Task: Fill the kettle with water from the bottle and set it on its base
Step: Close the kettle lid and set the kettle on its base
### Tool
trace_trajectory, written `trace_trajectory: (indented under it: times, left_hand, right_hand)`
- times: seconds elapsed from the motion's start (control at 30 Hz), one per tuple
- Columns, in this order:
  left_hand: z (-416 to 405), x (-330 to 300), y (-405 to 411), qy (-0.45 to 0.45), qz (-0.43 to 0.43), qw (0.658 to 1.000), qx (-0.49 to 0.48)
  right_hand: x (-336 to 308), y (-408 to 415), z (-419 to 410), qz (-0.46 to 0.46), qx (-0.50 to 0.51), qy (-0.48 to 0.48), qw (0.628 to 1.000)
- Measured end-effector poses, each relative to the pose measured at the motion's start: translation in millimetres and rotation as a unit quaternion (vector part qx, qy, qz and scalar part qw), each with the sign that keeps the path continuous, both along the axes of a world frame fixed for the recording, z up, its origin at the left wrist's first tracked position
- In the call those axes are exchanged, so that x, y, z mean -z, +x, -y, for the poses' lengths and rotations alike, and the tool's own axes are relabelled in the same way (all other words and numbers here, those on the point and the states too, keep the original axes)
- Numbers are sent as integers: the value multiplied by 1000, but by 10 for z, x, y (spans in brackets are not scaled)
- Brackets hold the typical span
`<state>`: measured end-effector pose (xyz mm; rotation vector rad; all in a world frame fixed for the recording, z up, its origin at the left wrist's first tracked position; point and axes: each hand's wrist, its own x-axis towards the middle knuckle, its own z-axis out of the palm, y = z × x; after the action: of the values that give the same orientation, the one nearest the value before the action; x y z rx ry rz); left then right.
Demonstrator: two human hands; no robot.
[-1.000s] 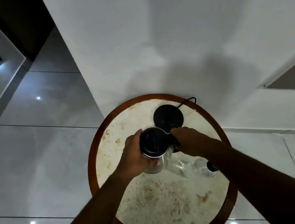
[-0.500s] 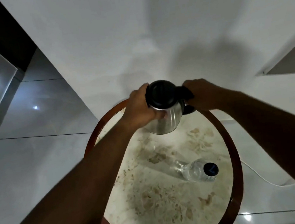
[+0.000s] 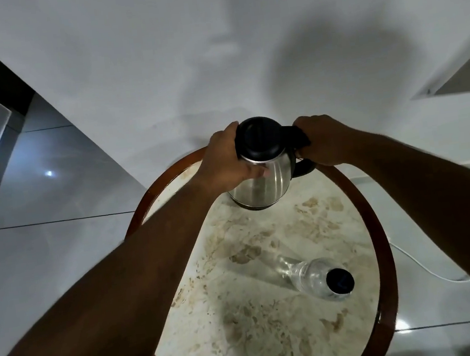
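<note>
Step in hand looks like last one: setting kettle [image 3: 262,171] on base; base itself hidden under kettle, seated or not, cannot tell

Left hand [image 3: 223,164] wrapped round steel body below black lid, right hand [image 3: 319,142] closed on handle, lid shut

Kettle at far edge of bench [image 3: 273,319]; bottle [image 3: 318,278] capped, well nearer camera than kettle, to its right

Next: confirm kettle sits flat, then release both hands

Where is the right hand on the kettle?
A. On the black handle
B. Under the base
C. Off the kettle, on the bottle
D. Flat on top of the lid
A: the right hand wraps the kettle at its black handle, while the left hand grips the steel body.
</note>
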<state>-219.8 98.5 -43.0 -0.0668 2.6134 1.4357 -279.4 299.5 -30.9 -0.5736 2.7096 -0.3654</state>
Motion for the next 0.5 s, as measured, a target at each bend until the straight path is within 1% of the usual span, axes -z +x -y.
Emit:
trace_trajectory:
  times: [0.1,0.17,0.23,0.3,0.37,0.43,0.5]
  left_hand:
    - [-11,56,27,-17,-10,1000,10]
    - [16,91,50,-6,-14,1000,13]
    - [54,106,45,18,-7,1000,16]
    - [76,117,33,15,-3,1000,25]
    - [78,154,41,-37,-13,998,44]
    - [74,208,70,-124,-46,988,83]
    - [97,252,91,-158,-59,981,99]
  right_hand:
    - [92,26,-26,2,-3,-6,1000]
    - [159,35,-17,-6,7,-21,1000]
    - [178,29,-6,-19,35,-53,998]
    - [173,63,-14,-27,82,-92,992]
    - [210,178,-65,-44,133,-121,983]
    - [303,341,-121,-55,160,-138,976]
    - [374,469,-140,-57,167,-150,973]
